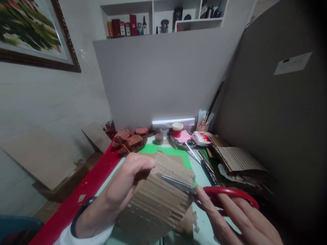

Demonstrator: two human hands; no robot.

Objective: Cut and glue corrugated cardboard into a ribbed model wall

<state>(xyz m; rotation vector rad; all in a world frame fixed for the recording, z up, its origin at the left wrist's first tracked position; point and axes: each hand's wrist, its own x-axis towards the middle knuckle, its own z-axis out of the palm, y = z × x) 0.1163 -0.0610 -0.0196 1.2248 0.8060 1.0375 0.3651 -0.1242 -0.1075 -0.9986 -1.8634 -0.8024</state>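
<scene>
A ridged piece of brown corrugated cardboard (158, 194) is held up over the table, tilted, with torn edges. My left hand (130, 180) grips its upper left side, thumb on the ridged face and the other fingers hidden behind. In my right hand (230, 217) is a pair of scissors (178, 185) with red handles; the fingers pass through the loops. One blade lies across the front of the cardboard, pointing left, and the other blade is out of sight. Beneath the cardboard a bright green sheet (150, 148) partly shows.
Brown cardboard models (134, 143) stand at the back left. Behind are a red paper cup (177, 130), a tape roll (158, 137) and a pen holder (202, 127). On the right lie a black-handled knife (208, 172) and stacked cardboard (240, 160). Grey panels (163, 81) enclose the table.
</scene>
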